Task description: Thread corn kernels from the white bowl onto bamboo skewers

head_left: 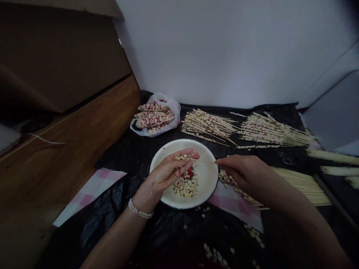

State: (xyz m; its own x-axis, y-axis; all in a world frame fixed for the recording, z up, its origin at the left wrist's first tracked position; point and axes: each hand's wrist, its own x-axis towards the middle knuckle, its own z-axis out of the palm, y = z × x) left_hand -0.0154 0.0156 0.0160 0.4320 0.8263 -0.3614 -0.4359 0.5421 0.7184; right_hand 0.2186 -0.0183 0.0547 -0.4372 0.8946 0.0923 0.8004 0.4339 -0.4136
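Note:
My left hand (171, 168), a beaded bracelet on its wrist, is cupped over a white enamel bowl (159, 157). Several corn kernels (181, 157) lie in its fingers, at the tip of a thin wooden skewer (206, 161). From the right, my right hand (241, 170) pinches the skewer's other end with closed fingers. Loose yellow, white and dark kernels (186, 186) rest in the bowl, partly over a red flower printed on its bottom. Beneath my right hand, skewers threaded with kernels (228, 178) are partly hidden.
Behind the bowl, a plastic bag (175, 108) holds speckled corn cobs (154, 120). Two piles of threaded skewers (207, 125) (263, 130) lie on black plastic sheeting (117, 149). Bare skewers (303, 185) and stripped cobs (336, 157) are at right. A wooden board (70, 127) borders the left.

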